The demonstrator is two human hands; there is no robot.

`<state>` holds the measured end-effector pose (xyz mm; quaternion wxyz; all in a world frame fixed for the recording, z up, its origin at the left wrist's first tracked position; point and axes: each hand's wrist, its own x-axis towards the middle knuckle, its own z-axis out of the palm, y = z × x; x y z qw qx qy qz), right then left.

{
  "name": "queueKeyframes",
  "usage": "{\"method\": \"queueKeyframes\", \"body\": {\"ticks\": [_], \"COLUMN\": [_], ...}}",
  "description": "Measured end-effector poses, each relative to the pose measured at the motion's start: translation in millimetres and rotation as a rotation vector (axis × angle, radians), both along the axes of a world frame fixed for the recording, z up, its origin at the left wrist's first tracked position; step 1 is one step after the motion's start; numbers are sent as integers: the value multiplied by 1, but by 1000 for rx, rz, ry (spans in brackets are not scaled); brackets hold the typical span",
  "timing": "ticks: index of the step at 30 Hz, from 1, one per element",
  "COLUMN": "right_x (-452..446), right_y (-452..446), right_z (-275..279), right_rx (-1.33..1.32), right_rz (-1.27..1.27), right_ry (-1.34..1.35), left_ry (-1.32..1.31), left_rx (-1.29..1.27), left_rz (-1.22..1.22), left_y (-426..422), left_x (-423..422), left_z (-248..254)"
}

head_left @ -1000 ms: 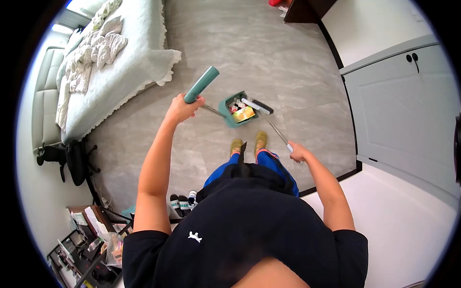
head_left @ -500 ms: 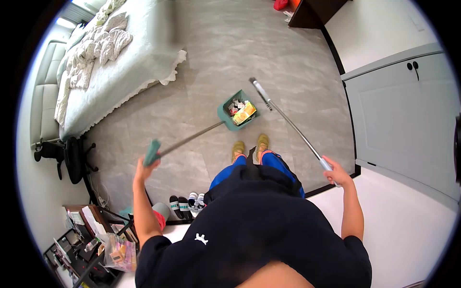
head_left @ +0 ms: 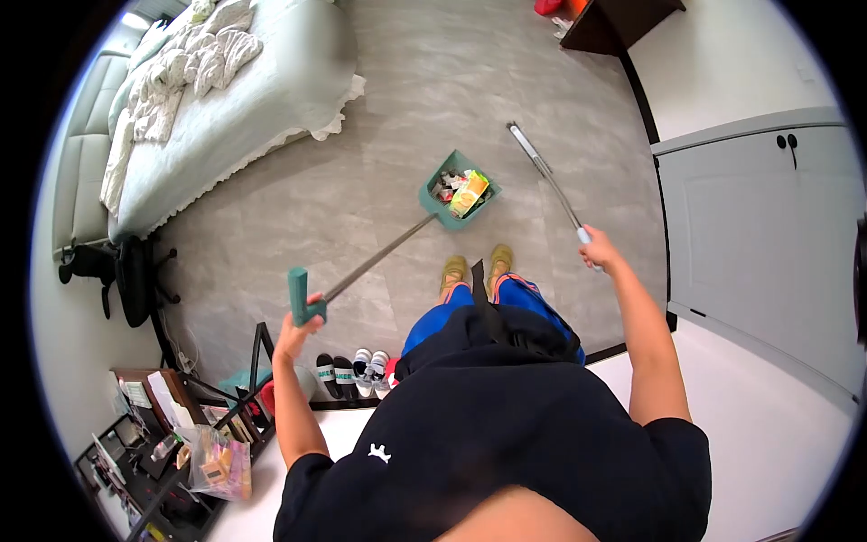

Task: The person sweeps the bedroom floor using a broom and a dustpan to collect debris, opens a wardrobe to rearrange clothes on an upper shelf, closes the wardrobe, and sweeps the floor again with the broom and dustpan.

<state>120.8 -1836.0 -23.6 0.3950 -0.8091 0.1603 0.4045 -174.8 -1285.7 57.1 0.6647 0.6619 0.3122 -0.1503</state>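
Note:
My left hand [head_left: 296,335] is closed around the green handle end of a long-handled dustpan. The green dustpan [head_left: 431,204] rests on the floor ahead of my feet, holding a yellow-green packet [head_left: 469,193] and small crumpled litter. On the right, my right hand [head_left: 600,248] grips the pale handle of a broom. The broom head [head_left: 529,146] points forward, to the right of the dustpan and apart from it.
A bed [head_left: 271,81] stands at the upper left, a black chair [head_left: 135,280] below it. Shoes [head_left: 363,372] and a cluttered shelf [head_left: 163,452] are at the lower left. Grey cabinet doors [head_left: 759,208] line the right; a dark brown furniture piece [head_left: 614,23] is at the top.
The broom head has moved off the dustpan to the right and forward. My left hand has moved left and down, tilting the dustpan handle toward the left. Both hands keep their grips.

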Motion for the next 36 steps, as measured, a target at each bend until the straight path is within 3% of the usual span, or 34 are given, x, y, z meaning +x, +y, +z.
{"method": "queueKeyframes", "body": {"ticks": [6,8,12,15,17,20,21,23,25,27,30,32,34,36], "right_x": [14,22,36,48,54,60,60,58,58,58,62,60,61,52], "right_y": [56,66,89,100,116,120,120,112,98,82,72,64,56,51], "right_z": [-37,-55,-81,-114,-99,-100,-102,-105,-112,-124,-107,-96,-101,-127], "right_rx": [51,-37,-209,-254,-176,-166,-180,-246,-294,-326,-358,-322,-313,-333], "right_rz": [-145,5,223,375,282,232,230,287,318,323,301,303,323,388], "right_ry": [-9,-66,-168,-285,-202,-133,-118,-81,-81,-113,-75,-75,-113,-165], "left_ry": [197,303,401,628,713,546,540,607,646,668,486,471,328,291], "left_rx": [-459,-638,-842,-890,-983,-705,-457,-275,-218,-291,-328,-169,-135,-74], "left_rz": [-231,-417,-493,-298,-103,-90,-243,-240,-239,-238,-142,-154,-60,-16], "left_y": [-46,-52,-62,-64,-66,-88,-100,-131,-141,-144,-148,-155,-148,-138], "left_x": [1,4,-11,-13,-19,-23,-10,18,19,-4,-29,-46,-126,-142], "left_z": [12,6,-11,-18,-32,-40,-27,-4,-12,-58,-82,-60,-92,-122]}}
